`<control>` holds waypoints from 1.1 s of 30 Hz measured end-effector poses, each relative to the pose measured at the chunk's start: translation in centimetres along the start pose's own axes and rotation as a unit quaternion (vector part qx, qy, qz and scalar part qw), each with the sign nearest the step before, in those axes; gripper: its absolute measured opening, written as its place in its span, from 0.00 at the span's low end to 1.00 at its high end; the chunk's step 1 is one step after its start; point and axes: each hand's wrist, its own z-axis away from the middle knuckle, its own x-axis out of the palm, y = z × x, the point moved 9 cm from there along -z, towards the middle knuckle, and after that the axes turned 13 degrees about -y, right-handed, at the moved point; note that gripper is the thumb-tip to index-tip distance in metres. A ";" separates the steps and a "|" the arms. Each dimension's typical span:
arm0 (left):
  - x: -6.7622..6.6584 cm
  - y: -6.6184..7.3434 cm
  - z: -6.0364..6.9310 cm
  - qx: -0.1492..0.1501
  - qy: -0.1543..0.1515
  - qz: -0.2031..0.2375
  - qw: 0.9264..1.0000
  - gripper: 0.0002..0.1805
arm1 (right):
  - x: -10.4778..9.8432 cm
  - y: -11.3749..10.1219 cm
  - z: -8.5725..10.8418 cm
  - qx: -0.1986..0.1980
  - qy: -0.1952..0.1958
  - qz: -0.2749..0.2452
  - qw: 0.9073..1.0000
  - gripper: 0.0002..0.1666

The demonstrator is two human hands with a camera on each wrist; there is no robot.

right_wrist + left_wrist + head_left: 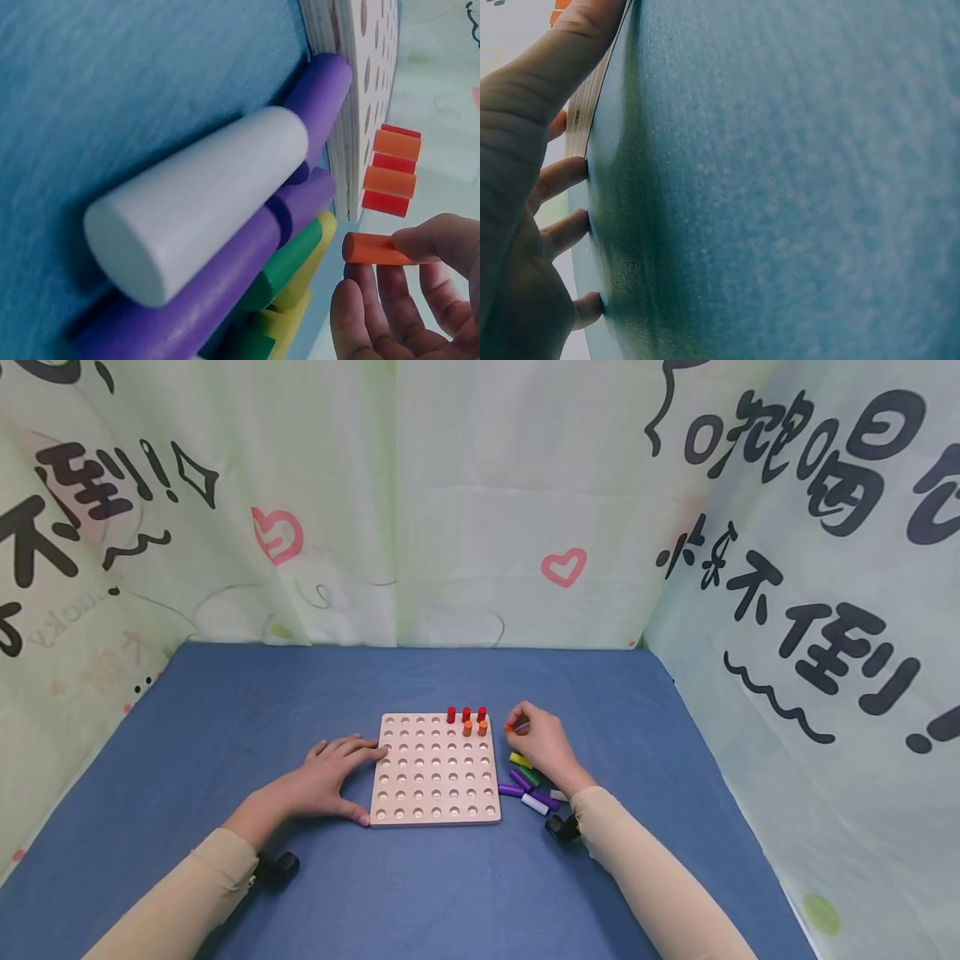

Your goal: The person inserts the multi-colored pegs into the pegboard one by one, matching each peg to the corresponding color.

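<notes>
A pale wooden pegboard (427, 786) with rows of round holes lies flat before me. Three red pegs (467, 714) stand in its back row at the right, and two orange pegs (482, 728) stand just in front of them. My left hand (322, 783) is spread against the board's left side, thumb at the near corner and a fingertip on the edge. Between thumb and fingers, my right hand (543, 745) pinches another orange peg (369, 249), held off the board's far right side; in the right wrist view it lies roughly sideways.
Loose pegs lie piled by the board's right edge: a white peg (195, 206), purple pegs (321, 94), a green peg (281, 264) and a yellow peg (521, 761). A blue cloth (420, 893) covers the table. Printed curtains (465, 527) surround its back and sides.
</notes>
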 end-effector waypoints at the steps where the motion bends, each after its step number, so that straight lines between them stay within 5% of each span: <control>1: 0.0 0.0 0.0 0.000 0.000 0.000 1.000 0.59 | 0.0 -0.1 0.0 -0.002 0.002 -0.001 1.000 0.09; 33: -0.3 0.4 0.1 0.001 0.002 0.005 1.000 0.59 | -0.4 -4.0 0.0 -0.054 0.066 -0.051 0.995 0.07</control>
